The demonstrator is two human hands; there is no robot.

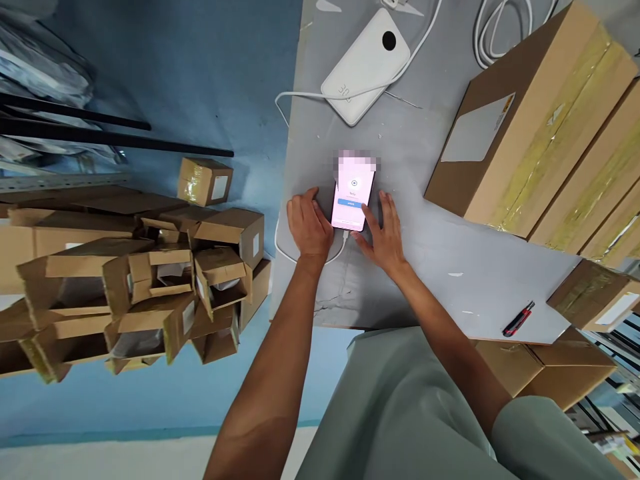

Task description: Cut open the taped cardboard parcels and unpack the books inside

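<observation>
A phone (350, 217) with a lit pinkish-white screen lies face up on the grey table, its upper part blurred out. On the screen is a blue button. My right hand (384, 233) has its fingers apart, and the index fingertip touches the screen's right edge near that button. Beside the phone's left edge rests my left hand (309, 225), fingers curled in against the table with nothing visible in them. From the phone's bottom end runs a white charging cable (336, 259), which passes below my left wrist.
A white power bank (367, 67) lies farther back with a cable across it. Large taped cartons (540, 133) stand at the right, near a red and black pen-like tool (519, 319). Coiled white cable (483, 40) sits at the back. Several open cardboard boxes (145, 257) are stacked left of the table (425, 267).
</observation>
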